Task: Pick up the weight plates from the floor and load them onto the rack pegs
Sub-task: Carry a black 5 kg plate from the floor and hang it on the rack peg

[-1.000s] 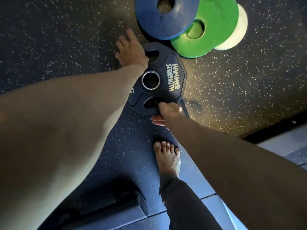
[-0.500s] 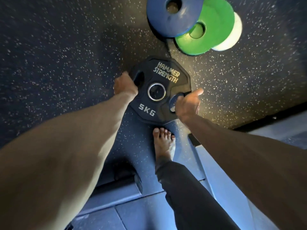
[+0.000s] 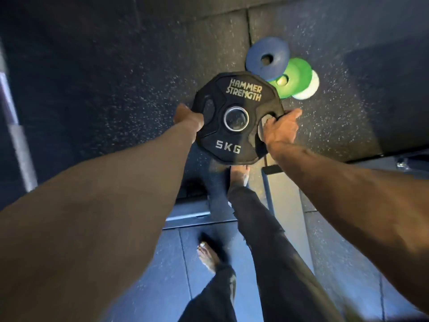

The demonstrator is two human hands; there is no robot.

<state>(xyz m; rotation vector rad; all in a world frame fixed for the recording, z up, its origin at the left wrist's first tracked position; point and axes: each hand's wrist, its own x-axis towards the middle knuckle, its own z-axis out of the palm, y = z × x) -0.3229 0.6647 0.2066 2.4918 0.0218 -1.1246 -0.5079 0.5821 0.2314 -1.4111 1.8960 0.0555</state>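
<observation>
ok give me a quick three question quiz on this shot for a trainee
1. True or false: the left hand and the right hand both grip the black plate.
2. Which weight mark does the black plate show? A) 5KG B) 10KG C) 20KG
3. Fill in: on the floor, the blue plate lies partly over the ___ plate, which in turn overlaps the white plate.

Key: 1 true; 2 A; 3 green
</observation>
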